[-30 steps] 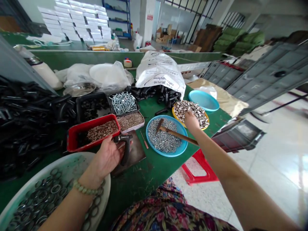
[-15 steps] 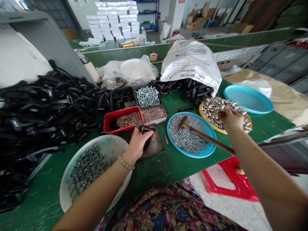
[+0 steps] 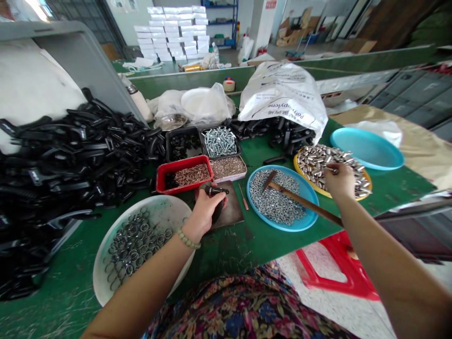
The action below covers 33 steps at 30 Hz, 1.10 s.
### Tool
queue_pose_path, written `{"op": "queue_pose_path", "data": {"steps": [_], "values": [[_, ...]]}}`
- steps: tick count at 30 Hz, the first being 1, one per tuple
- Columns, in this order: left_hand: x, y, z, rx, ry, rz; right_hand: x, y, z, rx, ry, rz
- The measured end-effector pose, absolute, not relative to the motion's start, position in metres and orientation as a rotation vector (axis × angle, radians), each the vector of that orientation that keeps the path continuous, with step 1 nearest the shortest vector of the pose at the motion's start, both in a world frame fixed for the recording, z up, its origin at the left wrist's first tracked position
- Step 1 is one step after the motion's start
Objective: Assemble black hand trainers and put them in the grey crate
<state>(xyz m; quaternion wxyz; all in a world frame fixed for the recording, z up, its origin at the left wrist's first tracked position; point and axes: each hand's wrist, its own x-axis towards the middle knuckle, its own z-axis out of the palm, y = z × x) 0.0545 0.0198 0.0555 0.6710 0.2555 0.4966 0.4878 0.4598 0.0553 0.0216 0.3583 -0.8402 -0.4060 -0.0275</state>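
My left hand (image 3: 205,208) is wrapped round a black plastic handle part (image 3: 218,192), above a flat metal plate (image 3: 231,207). Its lower end is partly hidden by my fingers. At the right, my right hand (image 3: 342,181) is over a yellow tray (image 3: 367,188) heaped with small silver metal sleeves (image 3: 314,162). Thumb and fingers pinch together there, apparently on one sleeve, mostly hidden by the fingertips. Between the hands, a blue tray (image 3: 314,221) of metal nuts (image 3: 278,207) has a hammer (image 3: 300,201) lying across it.
A white basin (image 3: 102,263) holds metal rings. Behind the plate stand a red bin (image 3: 160,181) of copper-coloured pins and a black tray of screws (image 3: 219,141). Black handles (image 3: 88,160) are piled at left. A thin screwdriver (image 3: 244,200) lies beside the plate; a blue tray (image 3: 367,148) stands far right.
My right hand has shifted slightly down over the sleeves, its fingers pinched closer together. My left hand keeps its hold on the black handle part. The whole view has shifted a little.
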Motion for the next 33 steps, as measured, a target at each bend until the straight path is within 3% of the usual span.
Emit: {"op": "queue_pose_path", "data": {"steps": [14,21,33], "values": [[0.05,0.015,0.041,0.695,1.092,1.097,0.427,0.055,0.055,-1.551,-0.655,0.666],[0.065,0.014,0.062,1.195,1.079,1.143,0.263,0.014,0.083,-1.139,-1.379,1.239],[0.052,0.02,0.058,1.345,1.058,1.169,0.221,0.021,0.076,-1.197,-1.662,1.109]]}}
